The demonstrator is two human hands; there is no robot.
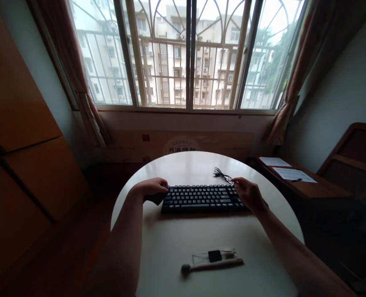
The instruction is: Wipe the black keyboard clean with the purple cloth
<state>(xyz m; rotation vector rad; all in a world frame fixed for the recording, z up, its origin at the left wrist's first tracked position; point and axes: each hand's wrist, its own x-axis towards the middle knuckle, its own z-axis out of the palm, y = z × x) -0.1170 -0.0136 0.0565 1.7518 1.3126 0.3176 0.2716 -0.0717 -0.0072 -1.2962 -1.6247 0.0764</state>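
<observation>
A black keyboard (201, 199) with dark and pale-lettered keys lies on the round white table (167, 255). At its left end is my left hand (153, 187), fingers closed on a dark, cloth-like piece (156, 198) that hangs below them. My right hand (247, 192) covers the keyboard's right end, its fingers pinched at the back edge beside a bundled black cable (221, 175). Whether those fingertips hold the cable or the keyboard's edge is hard to make out. Closer to me lies a brush (215, 265) with a dark bristle head, beside a wire tool (214, 255) with a black square middle.
To the right, a low wooden table (328, 185) bears papers (294, 174) and a dark pen (296, 180). A wooden cabinet (43, 177) stands at the left. Beyond the table, a long printed box (127, 144) rests under the barred window.
</observation>
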